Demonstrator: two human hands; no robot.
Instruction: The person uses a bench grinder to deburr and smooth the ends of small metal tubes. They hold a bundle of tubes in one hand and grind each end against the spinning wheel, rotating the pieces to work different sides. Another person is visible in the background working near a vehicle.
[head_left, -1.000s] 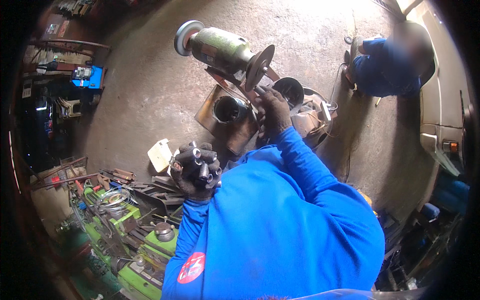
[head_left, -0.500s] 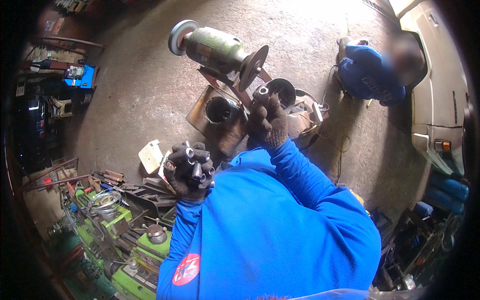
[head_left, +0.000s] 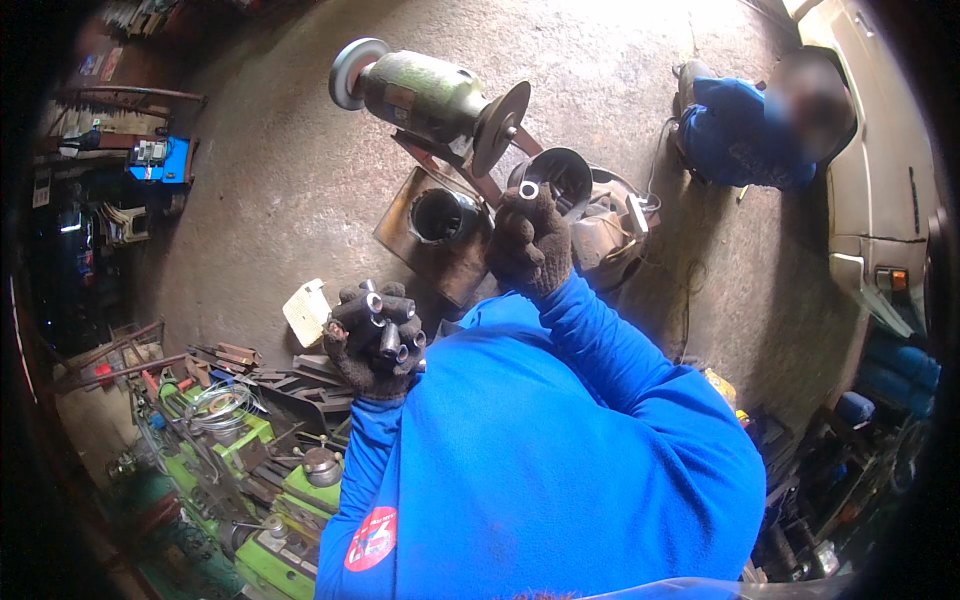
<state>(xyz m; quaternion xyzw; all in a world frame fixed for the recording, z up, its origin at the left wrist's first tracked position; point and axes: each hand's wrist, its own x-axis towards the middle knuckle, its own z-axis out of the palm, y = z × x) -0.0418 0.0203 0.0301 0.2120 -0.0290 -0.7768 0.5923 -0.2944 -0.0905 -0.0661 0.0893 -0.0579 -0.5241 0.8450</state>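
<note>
My right hand, in a dark knitted glove, is closed on one short metal tube. The tube's bright ring-shaped end faces up at the fingertips. Lower and to the left, my gloved left hand cradles several short metal tubes in its palm and between its fingers. Their shiny cut ends point in different directions. Beyond my hands stands a green bench grinder, with a pale wheel at its left and a dark disc at its right. The tube in my right hand is apart from the disc.
Under the grinder are a rusty box with a round opening and an open metal cylinder. A green lathe-like machine fills the lower left, near a cream container. A person in blue crouches beside a vehicle at right.
My right hand has shifted slightly, and its tube now shows its ring-shaped end more squarely. The left hand keeps its tubes, with little movement. The crouching person has shifted slightly.
</note>
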